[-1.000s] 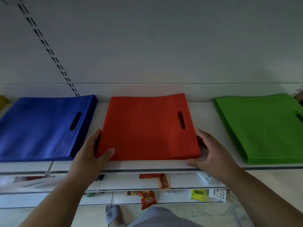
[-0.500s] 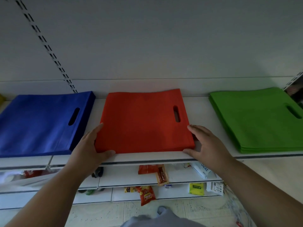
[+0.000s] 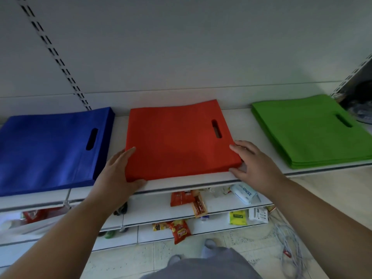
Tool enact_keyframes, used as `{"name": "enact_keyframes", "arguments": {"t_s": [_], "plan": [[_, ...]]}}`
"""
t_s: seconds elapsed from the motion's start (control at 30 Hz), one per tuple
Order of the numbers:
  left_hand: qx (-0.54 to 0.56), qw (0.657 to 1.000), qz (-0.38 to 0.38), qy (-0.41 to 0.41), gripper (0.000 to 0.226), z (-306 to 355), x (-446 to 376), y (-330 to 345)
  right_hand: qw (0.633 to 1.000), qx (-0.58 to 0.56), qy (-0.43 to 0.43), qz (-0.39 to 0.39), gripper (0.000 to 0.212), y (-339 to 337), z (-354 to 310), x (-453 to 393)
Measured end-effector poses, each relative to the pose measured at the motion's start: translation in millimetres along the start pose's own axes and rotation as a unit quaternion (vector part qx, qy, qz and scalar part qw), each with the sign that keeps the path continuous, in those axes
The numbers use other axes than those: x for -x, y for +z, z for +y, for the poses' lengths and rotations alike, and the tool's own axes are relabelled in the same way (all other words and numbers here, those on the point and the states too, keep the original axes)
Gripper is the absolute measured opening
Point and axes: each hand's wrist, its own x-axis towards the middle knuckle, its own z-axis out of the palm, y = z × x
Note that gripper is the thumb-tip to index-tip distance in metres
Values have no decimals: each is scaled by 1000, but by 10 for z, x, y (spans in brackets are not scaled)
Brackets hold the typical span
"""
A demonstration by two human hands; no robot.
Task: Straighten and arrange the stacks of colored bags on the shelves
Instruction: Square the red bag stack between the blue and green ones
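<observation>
Head view is showing the red stack lying mid-shelf, between the blue stack and green stack; the left hand and right hand are bracing its front corners, each grip spread apart, palms flat, clamping nothing; advisable practice is pressing both sides evenly, squaring the edges to the shelf lip; the bags are appearing soft, matte, flat, with slot handles.

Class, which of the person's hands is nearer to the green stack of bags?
The right hand. It rests at the red stack's near right corner, facing the green stack across bare shelf; the left hand is at the red stack's far side.
</observation>
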Motion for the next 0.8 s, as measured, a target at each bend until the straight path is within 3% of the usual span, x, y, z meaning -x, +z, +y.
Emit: {"name": "enact_keyframes", "arguments": {"t_s": [0.27, 0.57, 0.8], "plan": [[-10, 999, 39, -5, 91, 54, 38, 74, 1000, -5, -4, 13, 68, 65, -22, 28], [-65, 998, 23, 4, 85, 16, 21, 13, 968, 159, -188, 41, 49, 21, 94, -57], [-55, 998, 17, 5, 83, 49, 28, -35, 970, 148, -181, 59, 54, 7, 29, -99]]}}
